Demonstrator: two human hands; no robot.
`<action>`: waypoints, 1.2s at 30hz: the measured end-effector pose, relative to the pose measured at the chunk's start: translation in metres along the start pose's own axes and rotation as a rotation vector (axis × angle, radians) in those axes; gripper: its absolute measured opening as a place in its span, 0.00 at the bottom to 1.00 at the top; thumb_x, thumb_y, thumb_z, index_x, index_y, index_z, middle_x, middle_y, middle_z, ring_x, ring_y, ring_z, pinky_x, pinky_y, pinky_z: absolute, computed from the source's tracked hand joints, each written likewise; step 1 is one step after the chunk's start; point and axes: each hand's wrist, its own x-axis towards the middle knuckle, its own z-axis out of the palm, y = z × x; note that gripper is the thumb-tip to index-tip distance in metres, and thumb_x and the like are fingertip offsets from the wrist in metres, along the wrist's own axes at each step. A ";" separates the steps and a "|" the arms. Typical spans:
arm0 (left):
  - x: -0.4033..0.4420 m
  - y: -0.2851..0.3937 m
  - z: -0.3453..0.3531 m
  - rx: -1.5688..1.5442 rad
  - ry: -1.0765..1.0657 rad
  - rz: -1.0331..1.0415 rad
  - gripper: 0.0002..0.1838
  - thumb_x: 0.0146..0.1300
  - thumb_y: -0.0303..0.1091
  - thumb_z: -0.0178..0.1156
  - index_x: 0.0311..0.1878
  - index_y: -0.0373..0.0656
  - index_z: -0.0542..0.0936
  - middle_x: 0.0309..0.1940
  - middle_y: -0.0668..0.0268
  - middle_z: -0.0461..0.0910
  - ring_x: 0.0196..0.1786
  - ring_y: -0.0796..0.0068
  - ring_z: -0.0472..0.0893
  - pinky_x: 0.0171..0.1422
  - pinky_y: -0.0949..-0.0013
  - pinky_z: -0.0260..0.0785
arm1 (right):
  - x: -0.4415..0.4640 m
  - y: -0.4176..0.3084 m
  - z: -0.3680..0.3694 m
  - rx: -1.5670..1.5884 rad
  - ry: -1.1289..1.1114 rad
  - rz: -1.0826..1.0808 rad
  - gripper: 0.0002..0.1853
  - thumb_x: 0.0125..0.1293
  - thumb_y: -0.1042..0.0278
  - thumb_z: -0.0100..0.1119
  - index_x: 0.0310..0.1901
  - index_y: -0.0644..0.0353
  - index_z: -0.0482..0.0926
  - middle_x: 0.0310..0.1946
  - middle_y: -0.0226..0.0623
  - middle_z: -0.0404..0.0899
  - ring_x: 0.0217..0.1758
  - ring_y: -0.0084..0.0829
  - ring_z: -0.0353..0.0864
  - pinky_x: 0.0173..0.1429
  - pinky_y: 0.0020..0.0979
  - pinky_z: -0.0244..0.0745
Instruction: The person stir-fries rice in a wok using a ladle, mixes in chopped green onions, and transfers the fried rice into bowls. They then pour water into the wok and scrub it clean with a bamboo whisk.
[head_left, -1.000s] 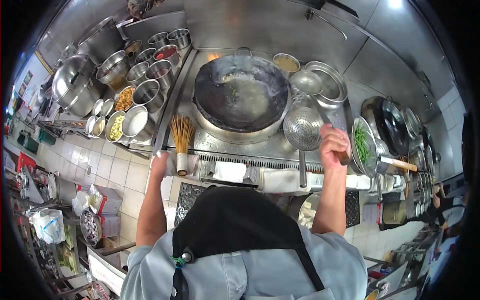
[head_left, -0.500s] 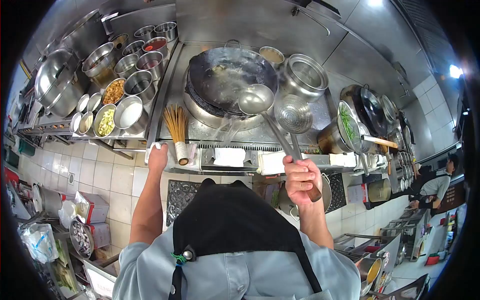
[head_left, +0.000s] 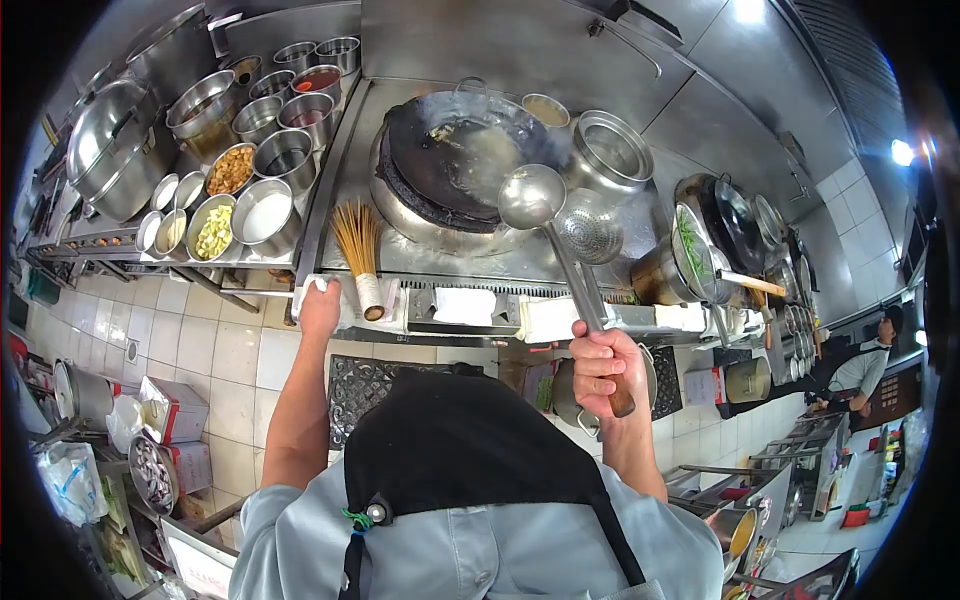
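Note:
My right hand (head_left: 608, 372) is wrapped around the long handle of a steel ladle (head_left: 533, 196). The ladle's bowl hangs over the near right rim of a large black wok (head_left: 425, 170), which sits on the burner with some liquid and pale bits inside. Beside the ladle bowl lies a perforated strainer (head_left: 588, 228), its handle partly hidden behind the ladle's. At the stove's front left edge, my left hand (head_left: 319, 308) is closed on a white cloth (head_left: 306, 289). A bamboo wok brush (head_left: 357, 245) stands just right of that hand.
Left of the stove, several steel containers hold ingredients, among them a white one (head_left: 266, 213) and pale chopped pieces (head_left: 213, 232). A lidded pot (head_left: 610, 150) is behind the strainer. Greens lie in a strainer (head_left: 690, 245) at right. Another person (head_left: 862, 370) stands far right.
The ladle bowl has moved slightly right, toward the wok's rim and over the strainer. Splashing at the wok's near edge has stopped. My left hand stays on the cloth.

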 end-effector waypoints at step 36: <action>-0.256 -0.048 0.035 -0.577 -0.508 -0.694 0.20 0.77 0.54 0.55 0.52 0.48 0.83 0.44 0.63 0.89 0.46 0.61 0.87 0.53 0.56 0.79 | 0.209 -0.440 -0.099 0.363 -0.429 -0.206 0.05 0.69 0.78 0.53 0.42 0.72 0.72 0.21 0.22 0.70 0.19 0.16 0.72 0.26 0.21 0.73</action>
